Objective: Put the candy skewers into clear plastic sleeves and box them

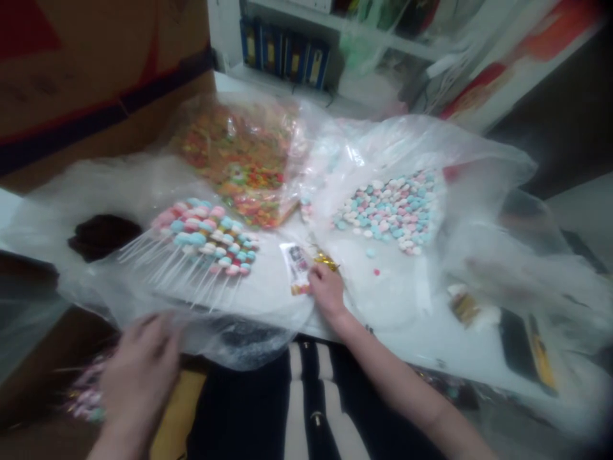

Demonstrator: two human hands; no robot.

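My right hand (327, 291) is at the table's middle with its fingers pinched together. Right beside its thumb lies a small printed card (295, 265), and a bundle of shiny gold strips (326, 259) shows just past the fingers. What the fingers grip is hidden. Blurred by motion, my left hand (146, 364) hovers by the front edge of the clear plastic sheet (239, 335); whether it touches the sheet is unclear. Beyond it lies a pile of candy skewers (205, 236), pink, blue and white pieces on white sticks.
A bag of orange and red gummies (253, 172) lies at the back. Right of it, an open plastic bag spills pastel candies (390, 211). A yellow-and-black cutter (541, 354) lies far right. A large cardboard box (105, 70) stands at left; more candy skewers (86, 390) are below.
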